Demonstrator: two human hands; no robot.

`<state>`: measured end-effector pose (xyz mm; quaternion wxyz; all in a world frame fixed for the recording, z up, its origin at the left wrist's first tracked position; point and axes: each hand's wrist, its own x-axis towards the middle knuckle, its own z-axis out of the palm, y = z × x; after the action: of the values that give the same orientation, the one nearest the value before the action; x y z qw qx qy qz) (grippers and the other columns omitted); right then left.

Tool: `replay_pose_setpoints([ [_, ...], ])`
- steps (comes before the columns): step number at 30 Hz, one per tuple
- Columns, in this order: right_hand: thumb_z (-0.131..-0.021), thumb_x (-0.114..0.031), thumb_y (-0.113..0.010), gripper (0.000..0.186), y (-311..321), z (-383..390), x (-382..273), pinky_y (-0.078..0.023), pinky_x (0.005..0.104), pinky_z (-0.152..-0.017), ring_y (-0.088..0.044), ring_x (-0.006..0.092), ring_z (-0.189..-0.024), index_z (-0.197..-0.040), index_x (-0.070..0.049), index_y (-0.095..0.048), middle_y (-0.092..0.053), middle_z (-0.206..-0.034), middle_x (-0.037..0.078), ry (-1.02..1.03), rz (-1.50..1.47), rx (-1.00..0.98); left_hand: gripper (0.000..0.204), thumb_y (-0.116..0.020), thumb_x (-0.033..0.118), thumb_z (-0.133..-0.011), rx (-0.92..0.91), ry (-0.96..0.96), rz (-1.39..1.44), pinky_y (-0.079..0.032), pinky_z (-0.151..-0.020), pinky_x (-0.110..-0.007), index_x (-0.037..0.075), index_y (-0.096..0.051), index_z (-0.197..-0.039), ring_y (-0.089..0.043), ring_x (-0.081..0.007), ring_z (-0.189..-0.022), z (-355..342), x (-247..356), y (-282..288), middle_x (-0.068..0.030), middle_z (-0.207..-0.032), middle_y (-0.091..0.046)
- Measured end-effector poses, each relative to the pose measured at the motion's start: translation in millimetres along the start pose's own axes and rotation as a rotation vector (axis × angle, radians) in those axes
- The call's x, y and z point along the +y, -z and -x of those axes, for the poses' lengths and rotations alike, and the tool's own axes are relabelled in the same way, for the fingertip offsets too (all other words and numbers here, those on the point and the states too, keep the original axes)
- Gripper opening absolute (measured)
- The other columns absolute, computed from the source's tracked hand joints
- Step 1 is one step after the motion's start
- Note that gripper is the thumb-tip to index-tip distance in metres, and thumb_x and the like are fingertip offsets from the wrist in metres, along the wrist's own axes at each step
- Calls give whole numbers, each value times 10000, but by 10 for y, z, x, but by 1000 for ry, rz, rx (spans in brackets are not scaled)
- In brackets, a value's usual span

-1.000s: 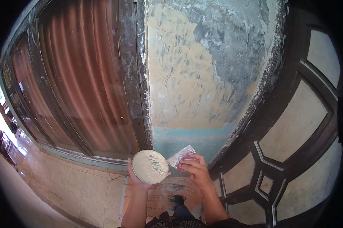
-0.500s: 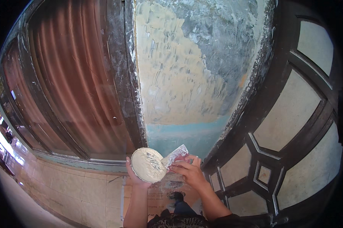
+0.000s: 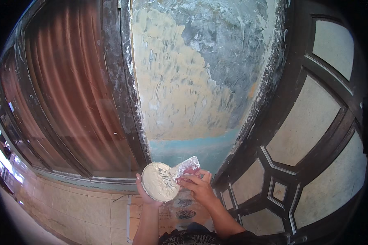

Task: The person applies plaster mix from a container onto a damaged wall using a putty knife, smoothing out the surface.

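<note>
My left hand [image 3: 146, 197] is closed around a round, shallow tub [image 3: 144, 174], its open top tilted up toward me. Cream-coloured putty [image 3: 156, 188] fills it, with dark streaks scraped through the middle. In my right hand [image 3: 199, 188] is a flat putty scraper [image 3: 186, 166], pinkish-red where my fingers grip it and smeared whitish over the blade. The blade's left edge lies over the putty at the tub's right side; whether it presses in I cannot tell. Just beyond both hands stands a wall [image 3: 184, 151], partly coated in cream putty [image 3: 171, 102] over grey and blue-green.
A dark-framed window [image 3: 128, 81] with a reddish-brown curtain [image 3: 73, 90] is on the left. A dark wooden door [image 3: 269, 151] with pale panels closes off the right. Below me, printed cardboard [image 3: 169, 218] lies on beige floor tiles [image 3: 86, 214].
The scraper has moved left relative to the tub, its blade now reaching over the putty rather than just the rim. The whole view has shifted slightly.
</note>
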<state>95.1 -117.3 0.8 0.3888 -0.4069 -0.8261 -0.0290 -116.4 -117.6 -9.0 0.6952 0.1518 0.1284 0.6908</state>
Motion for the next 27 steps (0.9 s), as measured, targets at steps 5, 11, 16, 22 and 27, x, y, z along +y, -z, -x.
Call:
replay_pose_setpoints([
  [5, -717, 27, -720, 604, 99, -42, 207, -348, 447, -965, -522, 266, -1107, -1192, -341, -780, -686, -1260, -109, 27, -5, 29, 885, -456, 764, -947, -74, 34, 12, -515, -1035, -596, 53, -515, -1471, -592, -412, -1268, -77, -126, -214, -208, -1447, -568],
  [11, -703, 20, -725, 609, 343, 0, 429, -350, 431, -959, -520, 246, -1096, -1183, -351, -781, -666, -1285, -132, 32, 6, 106, 848, -436, 732, -973, -81, -33, 5, -526, -1034, -557, 48, -519, -1466, -603, -384, -1262, -172, -303, -458, -196, -1436, -580],
  [16, -817, -87, -682, 437, 467, -21, 588, -350, 470, -946, -512, 227, -1126, -1183, -313, -759, -653, -1263, -120, 161, 126, -47, 825, -398, 711, -998, -49, -79, -14, -522, -1048, -501, 40, -523, -1461, -615, -351, -1252, -279, -495, -519, -181, -1415, -600],
  [22, -883, -172, -626, 417, 693, -156, 875, -345, 484, -861, -534, 211, -1067, -1263, -313, -725, -647, -1265, -139, 434, 328, -146, 818, -385, 710, -1004, -40, -69, -8, -512, -1057, -492, 40, -536, -1448, -624, -345, -1237, -322, -677, -604, -175, -1392, -617],
  [27, -889, -183, -616, 363, 746, -98, 1005, -362, 465, -894, -501, 209, -1146, -1226, -261, -727, -620, -1300, -118, 445, 289, -133, 816, -383, 712, -1004, -29, -57, -1, -520, -1045, -498, 44, -537, -1448, -628, -351, -1230, -332, -812, -594, -179, -1387, -620],
])
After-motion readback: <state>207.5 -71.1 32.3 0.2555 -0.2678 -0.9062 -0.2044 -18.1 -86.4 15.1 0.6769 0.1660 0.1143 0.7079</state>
